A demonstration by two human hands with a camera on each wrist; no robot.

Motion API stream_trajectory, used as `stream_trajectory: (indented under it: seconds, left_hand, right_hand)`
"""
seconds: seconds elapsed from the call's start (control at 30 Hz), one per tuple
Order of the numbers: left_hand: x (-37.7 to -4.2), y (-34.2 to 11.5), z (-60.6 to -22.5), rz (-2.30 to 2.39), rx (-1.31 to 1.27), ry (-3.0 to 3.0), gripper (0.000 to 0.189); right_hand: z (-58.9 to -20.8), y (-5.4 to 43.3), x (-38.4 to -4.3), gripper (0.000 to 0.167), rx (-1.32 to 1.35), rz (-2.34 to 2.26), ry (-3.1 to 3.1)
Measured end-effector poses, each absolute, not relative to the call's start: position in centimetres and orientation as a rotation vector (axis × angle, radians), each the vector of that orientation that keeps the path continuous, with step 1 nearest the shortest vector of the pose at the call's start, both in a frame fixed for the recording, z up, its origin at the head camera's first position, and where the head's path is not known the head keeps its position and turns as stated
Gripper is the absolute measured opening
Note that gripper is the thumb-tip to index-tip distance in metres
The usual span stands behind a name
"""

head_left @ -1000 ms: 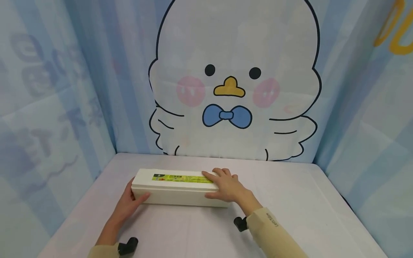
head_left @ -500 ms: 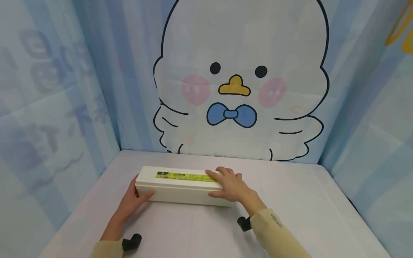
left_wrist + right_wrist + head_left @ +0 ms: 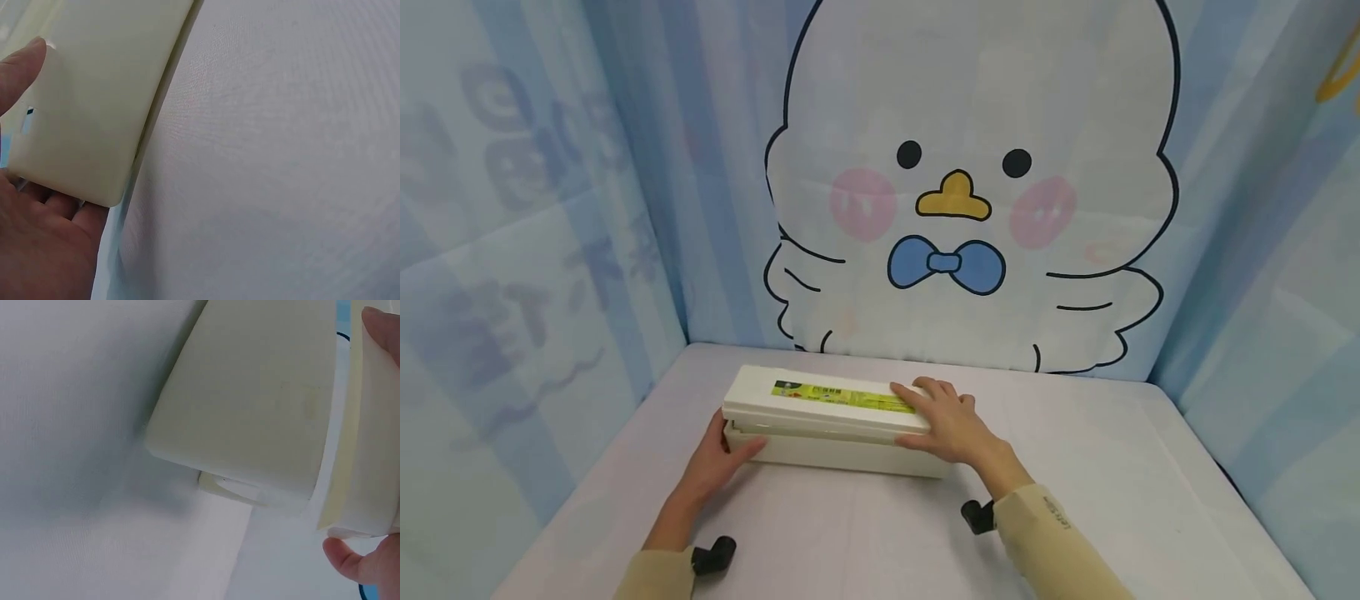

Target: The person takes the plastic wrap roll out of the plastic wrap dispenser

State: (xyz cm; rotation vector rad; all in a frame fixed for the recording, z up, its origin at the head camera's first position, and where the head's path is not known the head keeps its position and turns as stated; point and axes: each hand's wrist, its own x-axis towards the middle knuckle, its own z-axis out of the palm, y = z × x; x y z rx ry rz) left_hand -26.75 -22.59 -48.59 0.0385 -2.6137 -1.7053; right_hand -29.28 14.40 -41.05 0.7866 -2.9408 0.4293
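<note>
While the left hand [image 3: 718,458] curls round the left end of the long, cream-coloured, rectangular plastic box base [image 3: 850,457], which rests on the white cloth-covered worktop [image 3: 842,529], the right hand [image 3: 953,423] grips the matching oblong lid [image 3: 827,412] (bearing a yellow-green printed label [image 3: 844,397]) near its right end. A narrow gap shows between lid and base.

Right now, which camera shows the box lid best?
The head view: most of the lid shows from above, with its yellow-green label, though the right hand partly covers one end. The right wrist view shows only that end, apart from the box; the left wrist view leaves it hard to make out.
</note>
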Motion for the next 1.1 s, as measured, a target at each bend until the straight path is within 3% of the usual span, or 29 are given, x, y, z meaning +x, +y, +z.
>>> stream_trajectory:
  seconds: [0.6, 1.1]
  left_hand:
    - [-27.5, -22.3, -47.9, -1.496, 0.052, -2.754, 0.098]
    - [-27.8, -22.0, -47.4, -1.019, -0.260, -2.780, 0.077]
  right_hand:
    - [-38.8, 18.6, -27.4, 0.081, 0.611, 0.568, -2.822]
    - [-37.2, 22.3, -25.1, 0.081, 0.567, 0.476, -2.769]
